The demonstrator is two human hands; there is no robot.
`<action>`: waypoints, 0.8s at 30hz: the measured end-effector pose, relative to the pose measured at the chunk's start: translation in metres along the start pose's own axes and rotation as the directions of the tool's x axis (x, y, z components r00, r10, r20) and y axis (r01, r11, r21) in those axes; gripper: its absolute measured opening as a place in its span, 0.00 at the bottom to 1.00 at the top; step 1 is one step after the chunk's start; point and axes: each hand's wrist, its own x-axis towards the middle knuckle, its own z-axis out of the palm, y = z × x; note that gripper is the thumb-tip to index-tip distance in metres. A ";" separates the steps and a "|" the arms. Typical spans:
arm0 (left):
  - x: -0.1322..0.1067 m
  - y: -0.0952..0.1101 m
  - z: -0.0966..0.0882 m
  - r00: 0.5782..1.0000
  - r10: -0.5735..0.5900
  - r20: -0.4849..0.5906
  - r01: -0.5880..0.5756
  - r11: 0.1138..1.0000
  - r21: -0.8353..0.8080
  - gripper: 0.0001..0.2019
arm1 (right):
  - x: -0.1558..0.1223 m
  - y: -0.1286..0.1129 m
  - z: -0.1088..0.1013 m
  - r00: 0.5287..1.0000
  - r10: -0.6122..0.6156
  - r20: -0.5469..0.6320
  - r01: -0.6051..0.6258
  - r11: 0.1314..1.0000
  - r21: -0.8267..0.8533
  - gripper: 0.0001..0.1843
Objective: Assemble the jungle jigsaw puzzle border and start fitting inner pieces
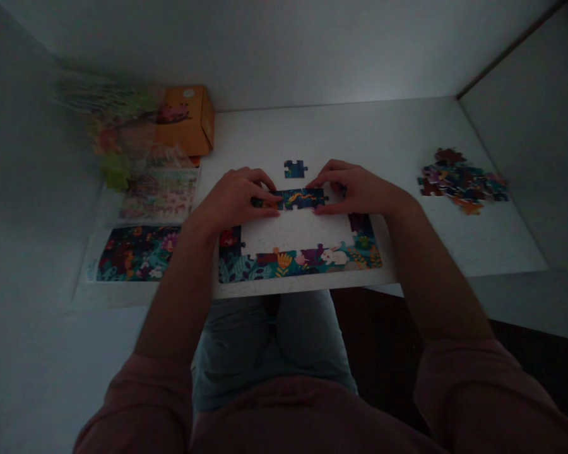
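A short strip of joined dark-blue jigsaw pieces, with an orange and yellow streak, lies flat between my hands. My left hand has its fingertips on the left end of the strip, thumb below, and covers part of it. With finger at the top edge and thumb at the bottom edge, my right hand pinches the strip's right part. Just above sits a loose blue jigsaw piece. Below is the joined puzzle border, with a white rabbit and leaves, running up both sides under my hands.
A heap of loose jigsaw pieces lies at the right of the white table. On the left are an orange box, a clear plastic bag and a dark printed picture. Walls stand behind and at the sides.
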 end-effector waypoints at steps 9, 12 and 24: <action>0.000 0.011 0.004 1.000 -0.004 -0.025 0.006 0.996 0.085 0.13 | 0.001 0.000 0.000 1.000 -0.004 -0.004 0.004 1.000 0.007 0.32; 0.003 0.013 0.007 0.999 -0.032 -0.042 0.036 0.994 0.104 0.15 | 0.001 -0.001 0.002 1.000 0.000 -0.004 0.000 1.000 0.005 0.31; 0.008 0.018 0.013 0.994 -0.081 -0.078 0.084 0.995 0.047 0.09 | -0.001 -0.005 -0.003 0.999 0.049 -0.008 -0.049 0.997 -0.059 0.30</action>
